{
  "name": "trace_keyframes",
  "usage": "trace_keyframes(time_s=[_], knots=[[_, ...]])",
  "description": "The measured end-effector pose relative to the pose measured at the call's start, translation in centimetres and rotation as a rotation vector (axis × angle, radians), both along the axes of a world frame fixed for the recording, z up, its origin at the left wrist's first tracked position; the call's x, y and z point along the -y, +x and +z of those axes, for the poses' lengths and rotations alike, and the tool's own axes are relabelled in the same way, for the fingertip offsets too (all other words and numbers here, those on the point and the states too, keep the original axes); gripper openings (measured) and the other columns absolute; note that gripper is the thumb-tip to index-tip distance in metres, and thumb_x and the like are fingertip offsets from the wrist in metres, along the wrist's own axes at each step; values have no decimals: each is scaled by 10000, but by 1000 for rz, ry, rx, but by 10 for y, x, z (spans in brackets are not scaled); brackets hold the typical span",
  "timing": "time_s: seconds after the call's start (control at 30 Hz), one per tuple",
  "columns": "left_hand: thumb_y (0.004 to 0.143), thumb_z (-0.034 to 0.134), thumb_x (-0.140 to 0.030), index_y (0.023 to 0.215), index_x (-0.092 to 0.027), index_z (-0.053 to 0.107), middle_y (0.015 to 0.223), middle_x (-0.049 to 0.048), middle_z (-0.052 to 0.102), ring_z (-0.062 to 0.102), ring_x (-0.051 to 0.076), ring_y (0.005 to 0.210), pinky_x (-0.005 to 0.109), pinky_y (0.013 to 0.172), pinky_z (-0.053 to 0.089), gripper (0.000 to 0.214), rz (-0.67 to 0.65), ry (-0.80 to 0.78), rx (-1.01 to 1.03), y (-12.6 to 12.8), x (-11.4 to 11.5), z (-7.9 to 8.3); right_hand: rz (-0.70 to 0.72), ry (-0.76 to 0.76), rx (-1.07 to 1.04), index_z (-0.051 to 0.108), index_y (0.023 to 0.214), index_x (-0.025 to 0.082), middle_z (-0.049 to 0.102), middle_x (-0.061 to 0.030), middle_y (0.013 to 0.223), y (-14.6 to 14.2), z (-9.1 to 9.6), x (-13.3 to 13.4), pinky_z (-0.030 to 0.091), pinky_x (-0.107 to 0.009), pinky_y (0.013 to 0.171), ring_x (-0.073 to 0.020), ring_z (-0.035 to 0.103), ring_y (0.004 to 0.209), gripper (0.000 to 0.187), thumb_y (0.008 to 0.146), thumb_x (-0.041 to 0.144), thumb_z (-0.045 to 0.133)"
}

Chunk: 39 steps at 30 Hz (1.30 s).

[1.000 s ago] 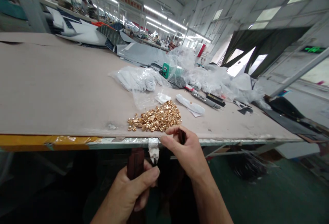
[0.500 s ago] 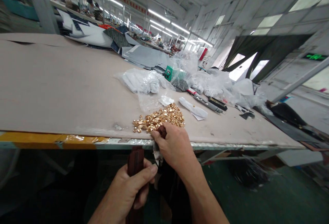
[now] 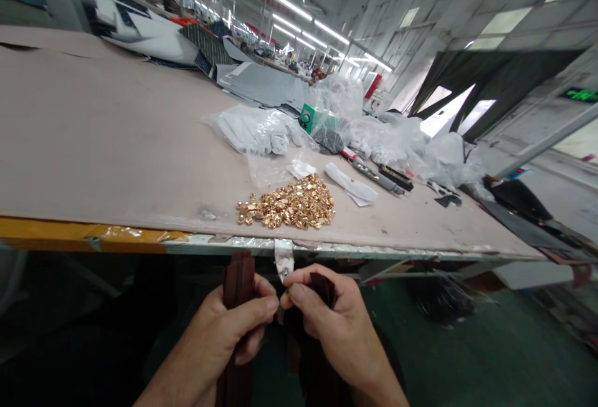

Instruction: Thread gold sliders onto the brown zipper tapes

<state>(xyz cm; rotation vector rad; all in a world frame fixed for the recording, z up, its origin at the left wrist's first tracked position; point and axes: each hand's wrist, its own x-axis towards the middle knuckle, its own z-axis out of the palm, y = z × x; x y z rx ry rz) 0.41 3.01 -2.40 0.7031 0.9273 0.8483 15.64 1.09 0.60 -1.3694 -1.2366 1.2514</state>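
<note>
Strip: your brown strip [image 3: 238,273] hangs just under the desk [image 3: 93,145] edge.
Left hand [image 3: 228,326]: fingers wrapped tight round it.
Right hand [image 3: 331,326]: fingers pinched on a darker strip end [image 3: 322,283], touching your left thumb.
Progress: early, I'd say. No gold piece shows on either strip, and the gold pile [image 3: 289,202] sits apart on the desk.

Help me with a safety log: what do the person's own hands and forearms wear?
Nothing: the bare left hand and bare right hand have no gloves, rings or watch, and no sleeve shows above either wrist as far as the picture's lower edge.
</note>
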Motion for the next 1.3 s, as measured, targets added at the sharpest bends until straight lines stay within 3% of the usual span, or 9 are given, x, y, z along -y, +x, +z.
trace_keyframes(time_s=[0.2,0.33,0.43,0.6,0.77,0.97,1.07,1.17,1.3], knots=[[744,715,-370,703,-175,653,543,-46,526,350,52,410,172,390,278,209,21,-62,102,-3,3,1,-48,63,-33,675,902,178,656,-11,726,-7,-10,-4,259,-218,443,-75,400,497,184,885,356,635],[813,597,-535,670,-162,680,556,7,593,429,81,430,182,397,327,408,25,-205,240,-4,3,4,-70,150,113,658,925,192,645,-3,725,-15,-9,-3,374,-228,542,-111,517,599,177,939,340,562],[815,596,-536,686,-176,693,605,24,643,515,115,482,201,433,394,395,62,-271,259,-4,2,4,-75,261,259,640,947,197,604,11,718,-18,-11,-5,403,-232,599,-116,534,633,174,969,303,503],[834,612,-414,719,-161,714,615,27,660,519,105,465,198,444,408,296,65,-196,236,-4,3,6,-142,265,183,639,940,207,554,37,673,-14,-15,-4,381,-230,568,-105,471,590,124,936,305,563],[770,674,-501,702,-169,693,493,-5,581,486,108,431,207,448,432,339,39,-191,157,0,12,10,60,155,26,733,941,202,550,57,620,-12,-9,6,360,-209,520,-78,426,527,212,734,195,780],[717,699,-580,744,-188,660,502,-41,547,459,103,444,184,398,347,395,32,-63,-32,2,10,2,117,16,-359,625,650,156,619,5,608,-18,-13,7,495,-263,545,-153,624,540,186,705,240,781],[753,675,-559,702,-186,646,593,-15,619,550,136,535,220,491,446,378,95,-40,-104,-2,3,-8,10,28,-305,628,648,151,581,37,580,-13,-12,5,445,-201,515,-92,545,512,173,669,191,795],[773,647,-571,694,-195,629,513,-50,520,471,107,464,203,437,387,385,101,42,-173,-6,1,-13,-76,17,-211,661,679,152,513,75,511,-7,-10,4,357,-169,461,-51,401,462,131,665,174,789],[685,768,-504,710,-183,653,540,-59,478,378,75,475,175,420,312,342,100,160,-198,-4,6,-9,-79,76,-87,699,725,154,579,42,575,-4,-13,5,395,-191,504,-79,470,520,65,746,203,736]])
